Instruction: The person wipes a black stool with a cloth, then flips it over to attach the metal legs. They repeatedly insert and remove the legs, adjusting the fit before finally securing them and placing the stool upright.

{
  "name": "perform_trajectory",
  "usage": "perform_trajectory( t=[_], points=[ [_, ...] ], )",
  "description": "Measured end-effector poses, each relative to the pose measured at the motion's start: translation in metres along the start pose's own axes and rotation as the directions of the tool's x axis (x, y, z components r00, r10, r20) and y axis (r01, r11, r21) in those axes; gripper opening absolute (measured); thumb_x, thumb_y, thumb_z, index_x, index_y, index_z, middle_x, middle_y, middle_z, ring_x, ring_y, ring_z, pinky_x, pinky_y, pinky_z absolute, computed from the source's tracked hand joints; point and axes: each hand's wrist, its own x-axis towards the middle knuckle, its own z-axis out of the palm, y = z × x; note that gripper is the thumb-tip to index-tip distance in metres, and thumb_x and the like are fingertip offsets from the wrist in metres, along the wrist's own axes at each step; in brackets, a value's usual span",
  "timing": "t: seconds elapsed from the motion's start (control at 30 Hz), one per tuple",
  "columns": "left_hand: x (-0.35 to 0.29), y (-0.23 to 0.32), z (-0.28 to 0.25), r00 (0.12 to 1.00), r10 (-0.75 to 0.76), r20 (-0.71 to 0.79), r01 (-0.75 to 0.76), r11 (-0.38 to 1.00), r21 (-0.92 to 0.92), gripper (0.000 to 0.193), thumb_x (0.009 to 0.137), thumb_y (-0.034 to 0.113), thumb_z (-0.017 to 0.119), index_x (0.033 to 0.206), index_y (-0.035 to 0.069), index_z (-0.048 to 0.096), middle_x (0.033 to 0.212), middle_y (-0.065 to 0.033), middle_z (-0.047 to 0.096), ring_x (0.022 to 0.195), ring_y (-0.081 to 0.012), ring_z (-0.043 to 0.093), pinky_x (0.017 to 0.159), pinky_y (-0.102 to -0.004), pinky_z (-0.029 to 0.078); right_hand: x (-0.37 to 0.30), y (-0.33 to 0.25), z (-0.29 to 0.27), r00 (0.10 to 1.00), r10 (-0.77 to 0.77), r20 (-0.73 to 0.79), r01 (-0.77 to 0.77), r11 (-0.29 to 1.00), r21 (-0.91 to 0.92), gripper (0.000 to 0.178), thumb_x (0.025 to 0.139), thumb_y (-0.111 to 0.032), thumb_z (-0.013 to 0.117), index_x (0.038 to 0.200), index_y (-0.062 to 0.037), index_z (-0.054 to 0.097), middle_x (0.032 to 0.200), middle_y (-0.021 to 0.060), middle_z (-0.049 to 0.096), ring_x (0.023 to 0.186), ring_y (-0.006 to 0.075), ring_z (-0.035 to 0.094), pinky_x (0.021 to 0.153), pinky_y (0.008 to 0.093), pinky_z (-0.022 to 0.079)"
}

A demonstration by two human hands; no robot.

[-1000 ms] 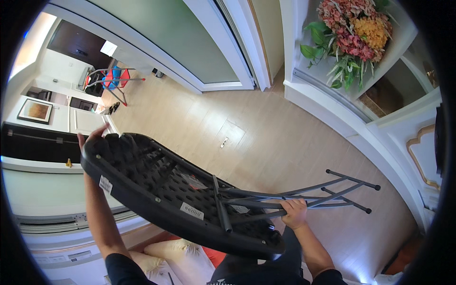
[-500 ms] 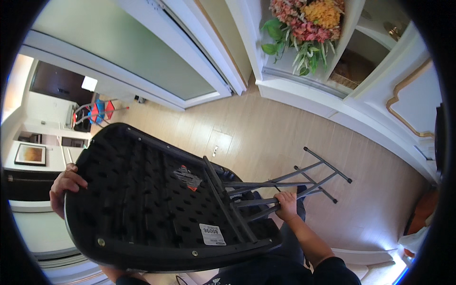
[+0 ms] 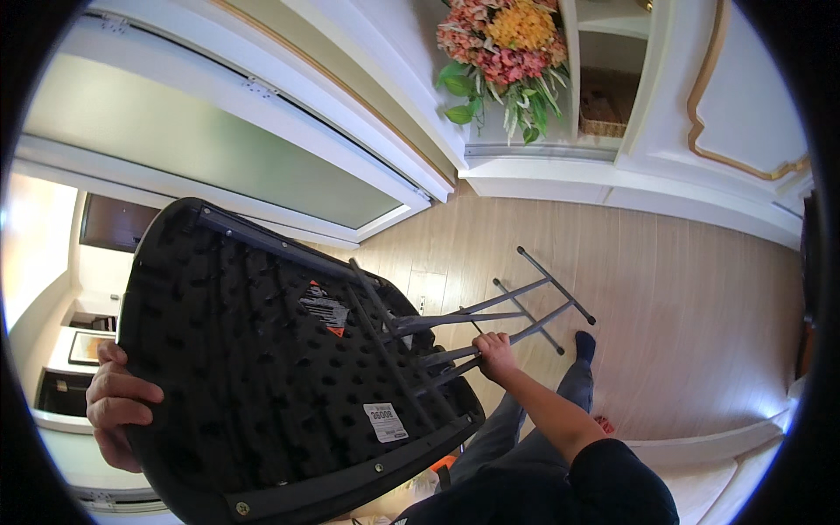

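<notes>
The left hand [image 3: 118, 402] has its fingers bent over the left rim of a black folding table [image 3: 254, 359], the thumb out of sight behind it. The right hand [image 3: 496, 356] is closed around a tube of the grey metal legs [image 3: 512, 294], where they cross near the tabletop. Between the 2 hands the table is tilted, its underside turned to the wearer. That surface is black, dimpled plastic with screws along the rim, a white label [image 3: 385, 423] and a silver and red-orange sticker [image 3: 325, 308]. The legs stand out to the right and end in 2 foot bars [image 3: 556, 286]; whether these touch the floor [image 3: 682, 332] cannot be told.

The floor is pale wood-look planking, with light glaring off its lower right. A foot in a dark sock [image 3: 585, 346] rests on it beyond the right hand. Past the table's top edge is a white-framed frosted glass door [image 3: 219, 149]. Farther right, a white niche holds pink and orange flowers [image 3: 507, 44], beside a compartment with a brown basket [image 3: 604, 122]. A white panel with gold trim [image 3: 697, 96] adjoins it. At far left hangs a framed picture [image 3: 90, 348].
</notes>
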Motion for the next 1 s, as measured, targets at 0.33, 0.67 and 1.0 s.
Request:
perform_trajectory(
  t=[0.33,0.67,1.0],
  points=[
    [0.001,-0.013,0.031,0.993,-0.053,0.105,0.054,0.999,-0.006,0.038,0.084,0.033,0.028,0.057,0.015,0.049,0.051,-0.0037,0.054,0.048,-0.0122,0.043,0.082,-0.0393,0.032,-0.026,-0.003,0.034,0.998,0.055,0.025,-0.055,0.998,0.003,0.027,0.065,-0.008,0.065,0.089,-0.0137,0.053,0.085,0.0025,0.055,0.088,0.0233,0.055,0.075,0.038,0.037],
    [0.011,-0.003,0.06,0.997,-0.01,0.078,0.016,0.997,-0.079,0.041,0.086,0.03,0.029,0.055,0.018,0.053,0.051,-0.0014,0.056,0.044,-0.0095,0.044,0.082,-0.0389,0.029,-0.021,-0.016,0.035,0.968,0.114,0.224,-0.132,0.989,0.068,0.025,0.073,-0.015,0.064,0.096,-0.0122,0.054,0.091,0.0056,0.059,0.094,0.0276,0.055,0.081,0.0401,0.04],
    [0.006,0.0,0.041,0.964,0.016,0.264,0.018,0.992,-0.124,0.04,0.087,0.03,0.03,0.058,0.017,0.055,0.053,-0.0013,0.056,0.046,-0.0095,0.047,0.083,-0.0405,0.026,0.058,-0.065,-0.076,0.816,0.249,0.521,-0.385,0.907,0.169,0.017,0.082,-0.014,0.054,0.095,-0.0053,0.06,0.096,0.018,0.06,0.098,0.0346,0.057,0.084,0.0439,0.046]
  ],
)
